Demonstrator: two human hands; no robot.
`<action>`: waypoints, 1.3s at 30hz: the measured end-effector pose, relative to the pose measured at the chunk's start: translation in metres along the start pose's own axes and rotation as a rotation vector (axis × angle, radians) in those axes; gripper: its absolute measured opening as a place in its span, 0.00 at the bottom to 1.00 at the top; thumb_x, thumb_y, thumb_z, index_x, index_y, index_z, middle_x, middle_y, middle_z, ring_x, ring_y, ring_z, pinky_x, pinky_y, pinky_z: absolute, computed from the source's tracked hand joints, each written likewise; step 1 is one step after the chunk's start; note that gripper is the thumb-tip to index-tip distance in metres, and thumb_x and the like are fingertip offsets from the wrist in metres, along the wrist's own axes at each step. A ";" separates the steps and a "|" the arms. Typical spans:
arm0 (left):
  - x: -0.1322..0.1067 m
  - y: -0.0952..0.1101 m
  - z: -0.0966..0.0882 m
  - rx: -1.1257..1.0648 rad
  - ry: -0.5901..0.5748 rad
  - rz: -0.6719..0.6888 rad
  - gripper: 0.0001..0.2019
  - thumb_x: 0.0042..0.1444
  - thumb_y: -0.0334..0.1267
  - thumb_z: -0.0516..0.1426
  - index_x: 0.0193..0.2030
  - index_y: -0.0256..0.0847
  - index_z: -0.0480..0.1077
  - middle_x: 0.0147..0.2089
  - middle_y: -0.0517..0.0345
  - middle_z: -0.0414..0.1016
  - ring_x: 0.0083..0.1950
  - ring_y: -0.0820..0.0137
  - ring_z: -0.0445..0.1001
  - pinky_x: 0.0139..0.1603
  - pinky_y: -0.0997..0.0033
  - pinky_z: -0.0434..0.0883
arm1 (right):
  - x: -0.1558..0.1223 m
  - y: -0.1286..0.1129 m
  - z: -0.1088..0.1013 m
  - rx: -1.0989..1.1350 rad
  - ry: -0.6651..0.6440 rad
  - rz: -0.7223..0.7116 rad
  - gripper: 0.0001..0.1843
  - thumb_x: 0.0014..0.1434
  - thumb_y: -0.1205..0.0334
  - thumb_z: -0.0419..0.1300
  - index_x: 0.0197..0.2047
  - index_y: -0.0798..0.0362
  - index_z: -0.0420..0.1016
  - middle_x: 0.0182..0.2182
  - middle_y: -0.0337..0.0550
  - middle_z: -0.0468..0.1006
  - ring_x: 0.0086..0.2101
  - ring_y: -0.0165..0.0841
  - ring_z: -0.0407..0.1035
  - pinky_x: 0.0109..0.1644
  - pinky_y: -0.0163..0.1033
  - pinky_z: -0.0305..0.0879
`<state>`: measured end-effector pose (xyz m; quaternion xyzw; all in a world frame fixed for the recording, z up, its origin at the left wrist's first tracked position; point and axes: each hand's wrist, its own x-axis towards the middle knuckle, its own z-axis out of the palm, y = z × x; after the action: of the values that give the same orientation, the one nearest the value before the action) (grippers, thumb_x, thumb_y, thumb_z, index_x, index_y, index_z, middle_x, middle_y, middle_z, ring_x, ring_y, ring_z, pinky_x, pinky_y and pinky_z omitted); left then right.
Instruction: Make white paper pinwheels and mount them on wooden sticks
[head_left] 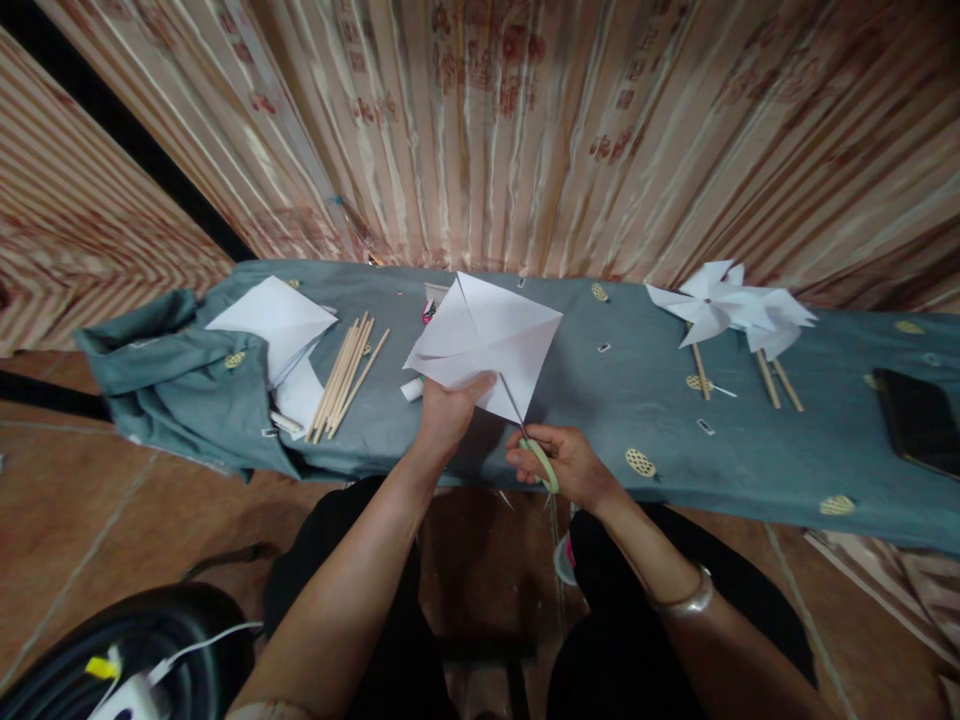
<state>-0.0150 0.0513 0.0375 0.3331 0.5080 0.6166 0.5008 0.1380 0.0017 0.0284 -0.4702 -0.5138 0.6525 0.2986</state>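
Above grey-green cloth (585, 400), left hand (448, 412) pinches white paper (521, 335), right hand (576, 465) grips scissors (545, 468); cut should run straight, paper kept taut, stopping short of centre

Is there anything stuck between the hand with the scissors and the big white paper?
No, nothing visible is in the way. The right hand holds the scissors, and their blade reaches onto the white paper. The left hand holds the paper, its thumb just left of the blade tip.
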 end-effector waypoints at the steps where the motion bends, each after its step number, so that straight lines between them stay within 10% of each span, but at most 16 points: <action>1: 0.000 0.000 0.000 0.004 0.000 -0.002 0.21 0.34 0.35 0.67 0.39 0.34 0.75 0.40 0.49 0.80 0.39 0.63 0.76 0.45 0.65 0.71 | 0.000 0.000 0.000 -0.001 0.000 0.000 0.21 0.43 0.45 0.70 0.29 0.54 0.75 0.17 0.34 0.71 0.19 0.24 0.63 0.24 0.31 0.59; 39: -0.005 -0.003 0.000 0.062 -0.054 -0.001 0.15 0.36 0.36 0.67 0.33 0.35 0.74 0.35 0.51 0.79 0.37 0.65 0.75 0.41 0.66 0.71 | 0.001 -0.001 -0.001 0.002 0.038 0.014 0.25 0.41 0.40 0.69 0.30 0.54 0.74 0.18 0.35 0.71 0.19 0.25 0.63 0.23 0.32 0.60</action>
<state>-0.0131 0.0467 0.0347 0.3644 0.5133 0.5912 0.5041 0.1384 0.0026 0.0288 -0.4859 -0.5042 0.6459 0.3042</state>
